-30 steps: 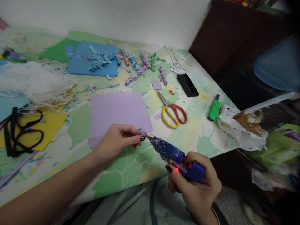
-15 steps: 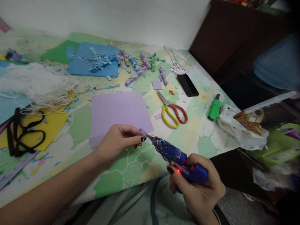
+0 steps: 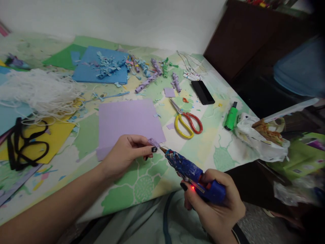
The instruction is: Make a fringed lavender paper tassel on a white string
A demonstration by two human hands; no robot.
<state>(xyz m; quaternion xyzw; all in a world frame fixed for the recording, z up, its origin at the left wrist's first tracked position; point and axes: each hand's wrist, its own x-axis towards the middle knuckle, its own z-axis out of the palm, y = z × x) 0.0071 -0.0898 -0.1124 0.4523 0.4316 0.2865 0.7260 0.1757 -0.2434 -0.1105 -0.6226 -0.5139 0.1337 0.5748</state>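
Note:
Between thumb and fingers, my left hand (image 3: 133,149) pinches a small purple paper piece (image 3: 153,142), partly hidden by the fingers. My right hand (image 3: 215,203) is wrapped round a blue hot glue gun (image 3: 186,169), whose red light glows. The gun's metal tip points left and up, close to the purple piece; whether they touch I cannot tell. Behind my left hand a sheet of purple paper (image 3: 128,122) lies flat. Scissors (image 3: 186,120) with one yellow and one red handle rest to its right, blades slightly apart.
Black-framed glasses (image 3: 30,145) and a heap of white string (image 3: 38,91) lie at the left. Fringed rolled paper pieces (image 3: 147,82) lie at the back. On the right are a black phone (image 3: 203,92), a green highlighter (image 3: 231,117) and a white plastic bag (image 3: 256,144).
The glue gun's tip has shifted very slightly away from the purple piece. Both hands keep their grips, and the view has moved a little.

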